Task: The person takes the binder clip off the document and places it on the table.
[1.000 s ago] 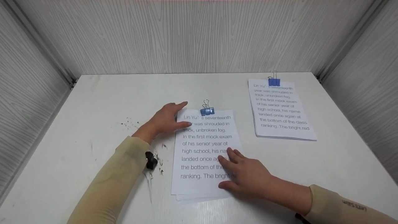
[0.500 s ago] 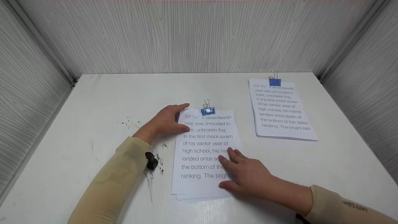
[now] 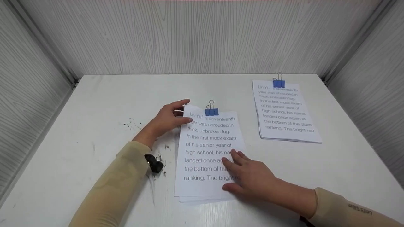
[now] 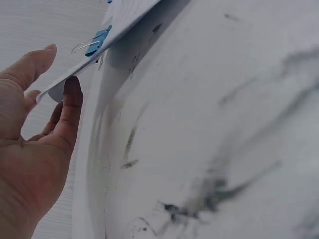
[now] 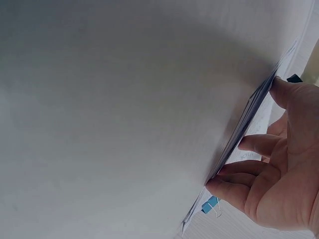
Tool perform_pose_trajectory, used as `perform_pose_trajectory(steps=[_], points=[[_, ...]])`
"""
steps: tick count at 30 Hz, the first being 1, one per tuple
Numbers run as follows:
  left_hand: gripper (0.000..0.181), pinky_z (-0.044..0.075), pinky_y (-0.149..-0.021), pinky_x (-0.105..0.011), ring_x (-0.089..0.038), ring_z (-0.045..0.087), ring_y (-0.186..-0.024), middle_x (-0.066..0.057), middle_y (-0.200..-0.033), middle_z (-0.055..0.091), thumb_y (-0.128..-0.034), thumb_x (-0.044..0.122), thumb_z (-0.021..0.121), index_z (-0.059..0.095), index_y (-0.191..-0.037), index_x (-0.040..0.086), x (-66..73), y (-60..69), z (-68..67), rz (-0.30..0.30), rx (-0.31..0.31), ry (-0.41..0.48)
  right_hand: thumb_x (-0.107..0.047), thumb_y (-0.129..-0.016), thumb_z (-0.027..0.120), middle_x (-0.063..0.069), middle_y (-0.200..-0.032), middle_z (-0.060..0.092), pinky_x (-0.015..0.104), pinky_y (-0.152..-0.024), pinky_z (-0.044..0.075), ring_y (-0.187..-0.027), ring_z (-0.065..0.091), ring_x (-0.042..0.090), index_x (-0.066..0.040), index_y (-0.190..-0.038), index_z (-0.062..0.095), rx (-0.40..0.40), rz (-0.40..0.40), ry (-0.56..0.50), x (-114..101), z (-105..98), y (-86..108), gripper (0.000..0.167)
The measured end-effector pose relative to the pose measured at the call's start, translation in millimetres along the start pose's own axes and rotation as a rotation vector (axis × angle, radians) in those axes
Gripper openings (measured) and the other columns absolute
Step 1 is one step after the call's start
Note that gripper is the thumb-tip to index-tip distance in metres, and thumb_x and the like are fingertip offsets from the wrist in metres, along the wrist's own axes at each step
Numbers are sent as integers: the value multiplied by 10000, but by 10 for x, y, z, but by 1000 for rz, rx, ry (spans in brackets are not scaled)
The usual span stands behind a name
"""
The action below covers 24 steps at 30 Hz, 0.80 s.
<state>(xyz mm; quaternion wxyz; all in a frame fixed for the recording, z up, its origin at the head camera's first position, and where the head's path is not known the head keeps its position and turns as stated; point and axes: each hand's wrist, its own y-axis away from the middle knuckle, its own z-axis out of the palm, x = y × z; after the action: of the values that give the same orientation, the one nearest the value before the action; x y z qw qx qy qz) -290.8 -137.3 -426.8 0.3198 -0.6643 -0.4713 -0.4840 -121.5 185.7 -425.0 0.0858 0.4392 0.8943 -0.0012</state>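
A stack of printed paper sheets (image 3: pixel 205 145) lies in the middle of the white table, with a blue binder clip (image 3: pixel 211 112) on its top edge. My left hand (image 3: pixel 167 118) holds the stack's upper left corner, which is lifted and bent up. In the left wrist view, the thumb (image 4: pixel 37 62) is above the sheets and other fingers (image 4: pixel 71 107) are beneath; whether the thumb touches is hard to tell. With fingers spread, my right hand (image 3: pixel 249 176) rests on the lower right part of the stack. Some lower sheets stick out at the bottom edge.
A second stack of printed sheets (image 3: pixel 284 110) with its own blue binder clip (image 3: pixel 279 83) lies at the back right. Dark smudges (image 3: pixel 132 124) mark the table (image 3: pixel 94 132) by the left forearm. Wood-patterned walls (image 3: pixel 202 37) enclose the back and sides.
My left hand has shifted slightly at the upper left corner, and that corner has risen and curled up. The right hand stays in place on the sheets.
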Motion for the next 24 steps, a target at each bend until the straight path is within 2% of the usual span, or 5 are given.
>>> perform_pose_trajectory(steps=[3,8,11,18,24], points=[[827,578,-921,-341,-254,663,-1179,-96,-1380,600,-932,185,840,427,-1647,227,-9,2,2,-3,-37,47,-613,-969,677,250,-1598,469,528,-1002,571,-1447,489,444,-126,-1573,536,1,6,-7,4,0,1,789],[774,584,-864,-311,-246,684,-1100,-87,-1314,666,-960,183,809,447,-1633,307,-14,12,19,8,-85,14,-614,-964,682,244,-1594,478,534,-1011,566,-1445,492,444,-132,-1570,542,-2,17,-23,-2,-7,-5,787],[708,590,-832,-295,-243,702,-1068,-75,-1306,682,-977,191,790,490,-1610,292,-21,22,23,10,-100,0,-612,-961,686,239,-1598,475,536,-1003,570,-1446,489,446,-139,-1571,542,-4,20,-23,-13,-6,-8,786],[529,614,-827,-308,-248,720,-1094,-38,-1391,665,-991,119,753,643,-1495,237,-26,16,45,-20,-94,28,-619,-962,679,231,-1616,454,535,-1007,567,-1464,469,439,-148,-1587,521,-18,25,-18,-8,0,-11,797],[501,593,-822,-279,-261,729,-1062,-66,-1362,690,-1000,44,696,664,-1473,204,-16,-12,97,-4,-85,53,-630,-967,666,228,-1621,447,527,-1027,558,-1472,459,437,-148,-1593,512,-29,28,-17,-4,1,-20,804]])
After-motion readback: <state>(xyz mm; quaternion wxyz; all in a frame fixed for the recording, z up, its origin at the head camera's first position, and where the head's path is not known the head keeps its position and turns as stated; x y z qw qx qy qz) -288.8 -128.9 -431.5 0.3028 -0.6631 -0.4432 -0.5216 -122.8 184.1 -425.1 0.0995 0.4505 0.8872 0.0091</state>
